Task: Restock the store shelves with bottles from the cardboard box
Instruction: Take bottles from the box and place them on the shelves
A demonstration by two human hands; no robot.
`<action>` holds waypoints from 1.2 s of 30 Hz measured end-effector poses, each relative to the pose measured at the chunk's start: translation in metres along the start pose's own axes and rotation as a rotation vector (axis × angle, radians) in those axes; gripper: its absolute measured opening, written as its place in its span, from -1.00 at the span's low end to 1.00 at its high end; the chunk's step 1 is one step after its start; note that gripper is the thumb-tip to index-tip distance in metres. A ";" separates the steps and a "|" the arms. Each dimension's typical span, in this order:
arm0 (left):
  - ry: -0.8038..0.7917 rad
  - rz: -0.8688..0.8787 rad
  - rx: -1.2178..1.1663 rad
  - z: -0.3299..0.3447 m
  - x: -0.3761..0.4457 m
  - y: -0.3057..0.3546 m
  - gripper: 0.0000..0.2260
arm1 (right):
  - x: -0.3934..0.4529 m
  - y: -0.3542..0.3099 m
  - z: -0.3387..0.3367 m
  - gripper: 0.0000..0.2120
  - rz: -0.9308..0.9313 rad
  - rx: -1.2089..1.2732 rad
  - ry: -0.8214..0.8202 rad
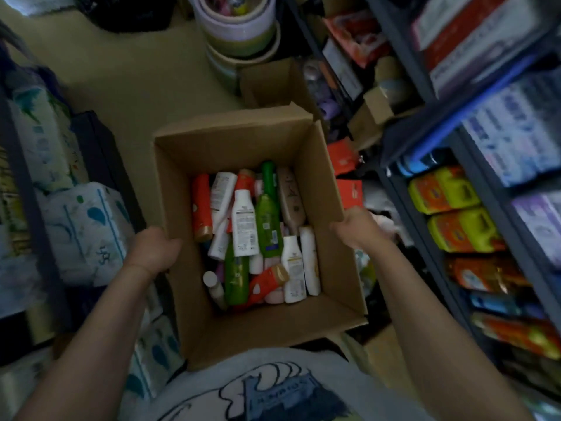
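Carrying the cardboard box (243,338) against the belly here, with the left hand (154,250) gripping its left wall and the right hand (358,229) gripping the right wall, fingers curled over or under the edges as far as I can tell. It sits between the two arms, flaps open, above the floor in a narrow aisle. Inside is a loose pile of bottles (258,235), white, green and orange ones lying every which way.

My guess is it's fairly heavy with that much liquid, and the cardboard sides will flex, so supporting it from below beats squeezing the walls. The bottles look like smooth plastic, probably slick, so grab each around the middle.

The shelves (473,208) on the right are blurry, so I can't read labels or spot a free gap. Fingertips are hidden behind the box, and the lower bottles are buried.
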State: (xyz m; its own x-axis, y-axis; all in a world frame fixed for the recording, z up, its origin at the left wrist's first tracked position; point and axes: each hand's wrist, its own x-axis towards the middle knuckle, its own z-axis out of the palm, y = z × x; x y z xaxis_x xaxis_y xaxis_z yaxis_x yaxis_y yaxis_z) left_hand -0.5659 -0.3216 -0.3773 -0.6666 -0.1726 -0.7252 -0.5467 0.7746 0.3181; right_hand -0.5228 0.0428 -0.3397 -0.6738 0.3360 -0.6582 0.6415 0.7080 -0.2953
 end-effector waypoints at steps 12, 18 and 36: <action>-0.165 0.224 0.246 0.180 -0.183 -0.012 -0.78 | -0.180 0.292 0.061 -0.69 0.260 0.220 -0.042; -0.153 0.196 0.117 0.328 -0.288 -0.044 -0.76 | -0.225 0.463 0.059 -0.67 0.214 0.205 0.035; -0.186 0.064 0.027 0.642 -0.485 -0.051 -0.76 | -0.277 0.769 0.020 -0.71 0.256 0.052 -0.052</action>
State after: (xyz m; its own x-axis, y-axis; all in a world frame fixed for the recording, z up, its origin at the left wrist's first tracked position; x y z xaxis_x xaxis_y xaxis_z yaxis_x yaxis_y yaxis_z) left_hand 0.1109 0.1137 -0.4339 -0.5926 -0.0092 -0.8054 -0.4912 0.7966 0.3523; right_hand 0.1648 0.4815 -0.3982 -0.4681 0.4671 -0.7502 0.8078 0.5704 -0.1489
